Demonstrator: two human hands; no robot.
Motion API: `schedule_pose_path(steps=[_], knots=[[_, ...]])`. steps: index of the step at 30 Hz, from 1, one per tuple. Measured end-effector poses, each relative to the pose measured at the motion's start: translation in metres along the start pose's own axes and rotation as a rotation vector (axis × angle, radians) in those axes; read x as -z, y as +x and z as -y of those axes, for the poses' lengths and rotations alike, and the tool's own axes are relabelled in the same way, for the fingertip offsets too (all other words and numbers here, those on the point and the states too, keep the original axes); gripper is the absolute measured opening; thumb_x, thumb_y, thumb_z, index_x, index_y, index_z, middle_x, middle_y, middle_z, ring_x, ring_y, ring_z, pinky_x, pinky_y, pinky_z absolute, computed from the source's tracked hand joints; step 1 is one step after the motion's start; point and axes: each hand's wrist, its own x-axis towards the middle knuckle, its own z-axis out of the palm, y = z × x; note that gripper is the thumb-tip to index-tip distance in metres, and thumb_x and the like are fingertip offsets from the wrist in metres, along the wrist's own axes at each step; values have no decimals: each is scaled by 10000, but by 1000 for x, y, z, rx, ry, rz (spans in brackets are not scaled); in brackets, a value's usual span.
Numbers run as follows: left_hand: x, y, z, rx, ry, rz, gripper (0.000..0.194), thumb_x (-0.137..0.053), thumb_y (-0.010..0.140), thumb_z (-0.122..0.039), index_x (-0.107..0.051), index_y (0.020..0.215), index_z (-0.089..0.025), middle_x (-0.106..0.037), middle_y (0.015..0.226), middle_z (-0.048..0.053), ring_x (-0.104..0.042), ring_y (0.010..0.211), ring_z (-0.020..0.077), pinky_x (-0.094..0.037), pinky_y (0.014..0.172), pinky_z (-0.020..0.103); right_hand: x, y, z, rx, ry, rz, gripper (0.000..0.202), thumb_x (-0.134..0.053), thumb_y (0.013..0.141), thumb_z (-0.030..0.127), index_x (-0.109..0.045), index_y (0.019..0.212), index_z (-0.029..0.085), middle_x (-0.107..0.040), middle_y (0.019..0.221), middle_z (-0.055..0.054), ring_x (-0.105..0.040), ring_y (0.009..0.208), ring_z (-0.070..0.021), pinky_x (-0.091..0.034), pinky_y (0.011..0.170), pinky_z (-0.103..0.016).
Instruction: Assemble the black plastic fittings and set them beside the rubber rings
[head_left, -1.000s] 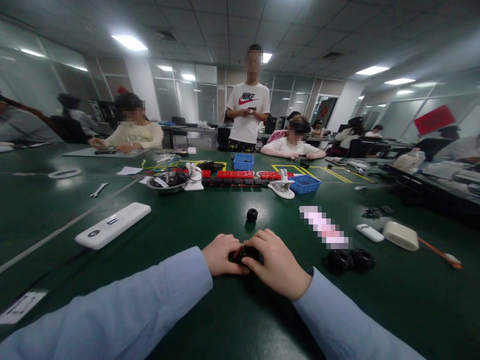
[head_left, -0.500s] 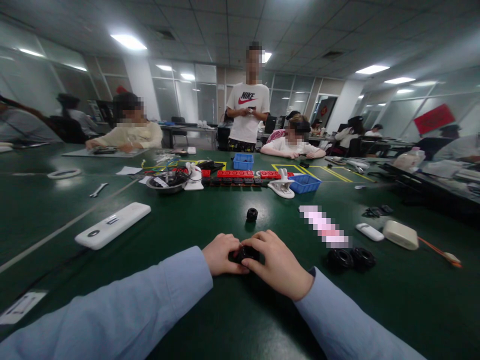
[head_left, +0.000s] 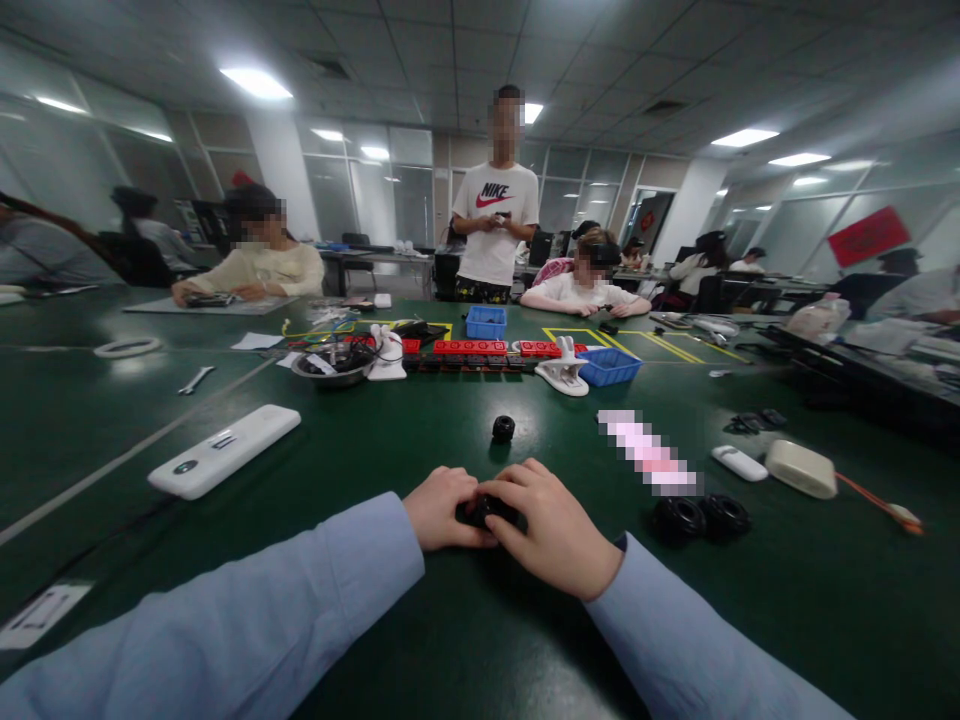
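Both hands are wrapped around a small black tyre [head_left: 495, 512] low over the green table, in front of my body. My left hand [head_left: 444, 508] grips its left side, with the thumb along the near edge. My right hand [head_left: 551, 525] holds it from the right, its fingers curled over the top and its thumb at the front. The fingers hide much of the tyre. A similar black tyre [head_left: 503, 429] stands just beyond my hands. To the right, two black tyres [head_left: 681, 517] lie side by side, close to my right sleeve.
A white power bank [head_left: 225, 452] lies at left, with a wrench [head_left: 196, 381] beyond it. A metal bowl [head_left: 330, 372], red-and-black strips [head_left: 471, 350], a white clamp [head_left: 566, 372] and a blue bin [head_left: 611, 367] line the back. A beige case [head_left: 801, 470] sits right. Several people are around.
My right fingers have shifted slightly over the tyre, and the tyre looks a little turned between my hands. The seated person at the left has moved their hands a little.
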Motion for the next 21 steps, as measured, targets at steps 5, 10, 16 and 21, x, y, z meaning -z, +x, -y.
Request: schedule_pose_path(steps=[5,10,16,21], knots=[[-5,1,5,-6,27,-13,356,-665,687,-510,-572,725,-168,-596,726,-8,-519,729,174,-354,679,282,0,1,2,46,-19,22,210,-537,792,154,-638,973,183,-628,959,-49,-468,838,-186,-392,777,-332],[-7,2,9,-30,43,-3,344,-656,702,-506,-589,755,-172,-609,773,-1,-528,759,183,-355,695,286,-1,1,4,109,5,21,202,-555,817,247,-642,991,193,-645,998,-39,-462,830,-187,-370,773,-343],[-6,1,5,-6,62,0,289,-692,686,-419,-549,660,-170,-559,689,-29,-510,724,157,-330,651,269,-2,-2,7,195,36,43,156,-529,843,268,-661,896,206,-665,934,-10,-457,794,-169,-347,747,-331],[-8,1,7,-58,38,-28,302,-653,717,-433,-519,642,-173,-541,676,-40,-488,707,145,-315,643,268,1,-2,8,215,48,58,152,-530,845,271,-661,814,201,-666,814,-6,-468,773,-164,-343,726,-318]])
